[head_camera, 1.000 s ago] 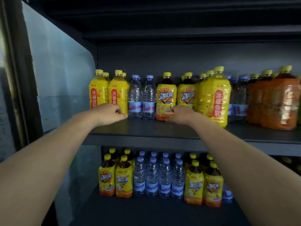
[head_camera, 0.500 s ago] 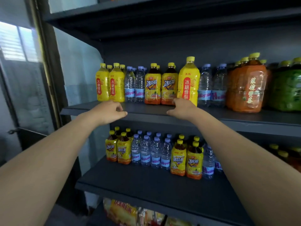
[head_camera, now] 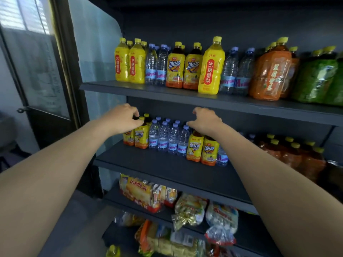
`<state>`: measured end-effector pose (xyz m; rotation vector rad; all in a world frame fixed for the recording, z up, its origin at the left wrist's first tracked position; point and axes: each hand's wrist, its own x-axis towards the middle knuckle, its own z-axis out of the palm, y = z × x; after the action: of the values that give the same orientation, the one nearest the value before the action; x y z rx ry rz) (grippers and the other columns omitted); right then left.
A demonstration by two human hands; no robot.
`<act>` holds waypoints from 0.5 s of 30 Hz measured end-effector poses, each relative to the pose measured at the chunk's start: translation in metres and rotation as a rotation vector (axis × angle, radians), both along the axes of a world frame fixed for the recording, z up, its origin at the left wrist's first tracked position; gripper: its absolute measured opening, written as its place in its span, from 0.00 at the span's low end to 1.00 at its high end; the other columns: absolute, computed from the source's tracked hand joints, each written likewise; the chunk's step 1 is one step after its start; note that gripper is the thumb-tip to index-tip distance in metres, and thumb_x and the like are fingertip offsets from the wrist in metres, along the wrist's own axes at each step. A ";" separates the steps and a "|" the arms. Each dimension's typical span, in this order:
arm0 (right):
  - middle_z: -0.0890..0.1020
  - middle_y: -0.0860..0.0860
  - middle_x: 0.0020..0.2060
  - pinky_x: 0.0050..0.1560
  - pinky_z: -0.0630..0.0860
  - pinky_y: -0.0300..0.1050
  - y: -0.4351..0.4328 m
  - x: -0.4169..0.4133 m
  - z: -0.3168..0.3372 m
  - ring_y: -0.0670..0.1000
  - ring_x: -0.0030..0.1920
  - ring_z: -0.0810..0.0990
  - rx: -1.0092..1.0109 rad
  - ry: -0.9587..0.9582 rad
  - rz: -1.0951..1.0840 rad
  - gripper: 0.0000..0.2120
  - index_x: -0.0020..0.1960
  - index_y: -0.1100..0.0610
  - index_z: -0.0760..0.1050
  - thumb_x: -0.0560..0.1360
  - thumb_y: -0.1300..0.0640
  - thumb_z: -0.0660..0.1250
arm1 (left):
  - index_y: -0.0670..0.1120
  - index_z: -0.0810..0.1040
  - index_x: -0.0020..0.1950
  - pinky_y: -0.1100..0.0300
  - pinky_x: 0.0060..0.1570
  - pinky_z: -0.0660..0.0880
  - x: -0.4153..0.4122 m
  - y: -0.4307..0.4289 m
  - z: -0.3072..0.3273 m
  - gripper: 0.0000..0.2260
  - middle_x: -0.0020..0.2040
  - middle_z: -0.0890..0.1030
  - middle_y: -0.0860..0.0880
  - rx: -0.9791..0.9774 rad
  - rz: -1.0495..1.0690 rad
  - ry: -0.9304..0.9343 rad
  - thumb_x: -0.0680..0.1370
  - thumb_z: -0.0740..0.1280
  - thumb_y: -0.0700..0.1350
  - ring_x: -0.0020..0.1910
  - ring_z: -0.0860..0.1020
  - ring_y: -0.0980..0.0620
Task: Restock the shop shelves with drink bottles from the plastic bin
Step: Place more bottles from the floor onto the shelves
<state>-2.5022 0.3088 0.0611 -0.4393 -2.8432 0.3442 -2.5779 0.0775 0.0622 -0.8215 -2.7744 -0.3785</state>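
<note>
My left hand (head_camera: 121,117) is over the leftmost iced tea bottles (head_camera: 141,135) on the middle shelf (head_camera: 167,167). Its fingers curl around their caps and hide the grip. My right hand (head_camera: 204,120) hovers with fingers apart and bent just above the right pair of iced tea bottles (head_camera: 202,150), holding nothing. Small water bottles (head_camera: 167,138) stand between the two hands. On the upper shelf (head_camera: 185,98) stand yellow pear-drink bottles (head_camera: 130,62), water, iced tea and one tall yellow bottle (head_camera: 210,67). The plastic bin is out of view.
Large orange (head_camera: 269,73) and green (head_camera: 315,76) jugs fill the upper shelf's right side, and dark tea bottles (head_camera: 289,151) stand at the right of the middle shelf. Snack packs (head_camera: 148,193) lie on the lower shelves. A glass door (head_camera: 37,67) is at the left.
Both hands have dropped from the upper shelf's front edge to the bottle tops on the middle shelf. The view has pulled back and tilted down, showing the snack shelves.
</note>
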 end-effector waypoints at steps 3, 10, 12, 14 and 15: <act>0.72 0.57 0.63 0.62 0.70 0.57 -0.002 0.022 -0.016 0.59 0.63 0.69 -0.048 0.003 0.015 0.22 0.65 0.59 0.68 0.76 0.48 0.63 | 0.44 0.72 0.64 0.55 0.60 0.66 0.024 -0.004 -0.012 0.19 0.66 0.70 0.43 0.007 0.004 -0.014 0.78 0.61 0.53 0.65 0.69 0.45; 0.71 0.57 0.61 0.60 0.71 0.55 0.003 0.074 -0.057 0.60 0.62 0.69 -0.020 -0.018 0.042 0.21 0.64 0.59 0.68 0.76 0.49 0.63 | 0.46 0.72 0.65 0.52 0.60 0.70 0.094 0.003 -0.051 0.19 0.66 0.70 0.44 -0.024 0.027 0.020 0.78 0.61 0.53 0.64 0.69 0.45; 0.71 0.57 0.62 0.58 0.71 0.53 0.009 0.085 -0.074 0.60 0.62 0.69 -0.018 -0.023 0.059 0.22 0.66 0.59 0.67 0.76 0.50 0.63 | 0.46 0.72 0.64 0.51 0.60 0.70 0.113 0.007 -0.065 0.18 0.65 0.70 0.45 -0.010 0.039 0.027 0.78 0.61 0.53 0.63 0.70 0.46; 0.71 0.58 0.62 0.56 0.72 0.52 0.016 0.096 -0.094 0.60 0.62 0.70 -0.021 -0.032 0.093 0.22 0.65 0.59 0.67 0.76 0.49 0.64 | 0.45 0.73 0.64 0.52 0.60 0.69 0.131 0.012 -0.082 0.18 0.63 0.71 0.45 -0.002 0.046 0.013 0.78 0.61 0.53 0.63 0.69 0.46; 0.71 0.58 0.62 0.56 0.72 0.52 0.020 0.101 -0.104 0.60 0.62 0.70 -0.031 -0.038 0.113 0.22 0.65 0.60 0.68 0.76 0.49 0.64 | 0.45 0.73 0.63 0.53 0.60 0.69 0.140 0.015 -0.091 0.18 0.63 0.71 0.44 0.004 0.056 -0.001 0.78 0.62 0.53 0.63 0.69 0.46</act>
<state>-2.4012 0.3287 -0.0424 -0.2944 -2.9100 0.4065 -2.4382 0.0927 -0.0292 -0.7411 -2.7900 -0.3748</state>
